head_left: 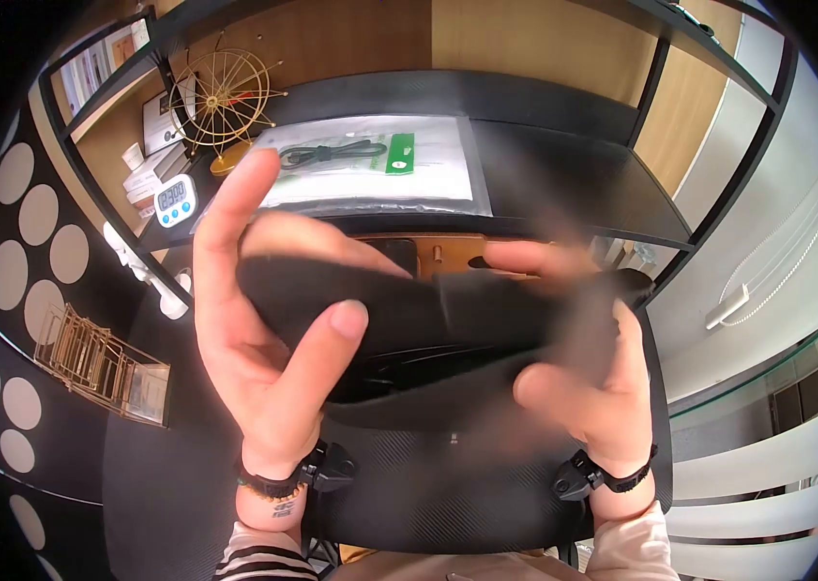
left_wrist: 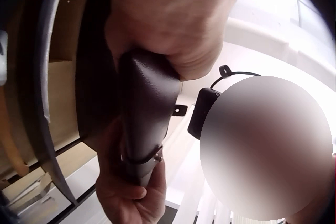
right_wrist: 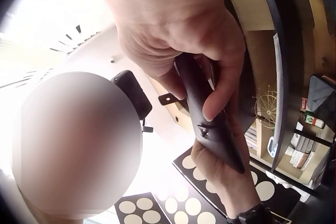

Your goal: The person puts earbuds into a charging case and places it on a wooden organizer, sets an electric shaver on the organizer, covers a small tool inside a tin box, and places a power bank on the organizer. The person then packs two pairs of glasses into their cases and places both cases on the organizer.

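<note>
In front of the person a black leather-like pouch (head_left: 390, 305) is held up in both hands, its mouth partly parted in the head view. The left hand (head_left: 259, 382) grips its left end, thumb on the near face and fingers behind. At the other end the right hand (head_left: 593, 397) holds it, blurred by motion, with its thumb low on the near side. A small metal stud (left_wrist: 159, 158) and a thin band show on the pouch in the left wrist view. A tab with a hole (right_wrist: 168, 99) sticks out from it in the right wrist view.
Behind the hands, a dark shelf (head_left: 564, 184) carries a clear plastic bag (head_left: 428, 198), a coiled black cable (head_left: 332, 152) and a green label (head_left: 401, 155). To the left are a gold wheel ornament (head_left: 222, 97), a digital timer (head_left: 175, 200) and a wire rack (head_left: 104, 363).
</note>
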`<state>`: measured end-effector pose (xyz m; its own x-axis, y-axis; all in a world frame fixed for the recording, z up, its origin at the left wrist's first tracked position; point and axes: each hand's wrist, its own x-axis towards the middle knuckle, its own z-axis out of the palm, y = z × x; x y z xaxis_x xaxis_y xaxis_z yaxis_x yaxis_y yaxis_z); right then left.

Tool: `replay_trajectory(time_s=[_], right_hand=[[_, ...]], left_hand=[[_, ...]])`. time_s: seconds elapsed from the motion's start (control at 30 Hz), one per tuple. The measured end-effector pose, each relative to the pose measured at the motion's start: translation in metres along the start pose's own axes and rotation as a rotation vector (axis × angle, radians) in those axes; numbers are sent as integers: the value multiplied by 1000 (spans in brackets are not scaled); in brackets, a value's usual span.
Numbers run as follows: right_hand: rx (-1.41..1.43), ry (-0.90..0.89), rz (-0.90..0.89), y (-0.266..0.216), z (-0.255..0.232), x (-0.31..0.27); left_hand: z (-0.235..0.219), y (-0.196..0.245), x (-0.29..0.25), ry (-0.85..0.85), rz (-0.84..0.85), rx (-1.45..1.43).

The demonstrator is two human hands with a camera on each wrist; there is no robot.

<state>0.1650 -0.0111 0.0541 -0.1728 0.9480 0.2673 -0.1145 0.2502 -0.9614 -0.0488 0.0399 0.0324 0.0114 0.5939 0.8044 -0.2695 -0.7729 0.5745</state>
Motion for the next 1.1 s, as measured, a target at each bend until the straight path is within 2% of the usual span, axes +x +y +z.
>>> replay_trajectory(time_s=[0.07, 0.1, 0.13, 0.2, 0.33, 0.4, 0.47, 0.7, 0.83, 0.87, 0.9, 0.93, 1.0, 1.1], right_hand=[[218, -75, -147, 13, -10, 4], [114, -93, -268, 23, -18, 11], [113, -94, -274, 26, -19, 12], [356, -113, -324, 27, -17, 12], [411, -57, -367, 21, -14, 13], [426, -109, -412, 25, -22, 16], [469, -158, -445, 25, -26, 16], [420, -128, -354, 15, -25, 9], [424, -111, -403, 19, -16, 7], [338, -40, -376, 17, -13, 6], [251, 30, -349, 15, -10, 6], [250, 24, -354, 13, -11, 6], [246, 29, -228, 13, -13, 6], [270, 42, -246, 15, -15, 8]], left_hand=[[2, -5, 0, -57, 38, -87], [4, -3, -3, -52, 20, -181], [5, -3, -4, -47, 3, -275], [-4, -15, 2, -234, 73, -306], [2, -14, 3, -183, 36, -185], [2, -20, 3, -242, 86, -186], [2, -16, 3, -236, 52, -183], [-2, -24, 1, -262, 71, -251], [-4, -20, 3, -324, 114, -218], [-4, -21, 3, -323, 120, -215], [-4, -22, 3, -340, 128, -167], [-3, -21, 4, -357, 136, -119], [-3, -16, 6, -353, 142, -79], [-9, -10, 9, -424, 195, 227]])
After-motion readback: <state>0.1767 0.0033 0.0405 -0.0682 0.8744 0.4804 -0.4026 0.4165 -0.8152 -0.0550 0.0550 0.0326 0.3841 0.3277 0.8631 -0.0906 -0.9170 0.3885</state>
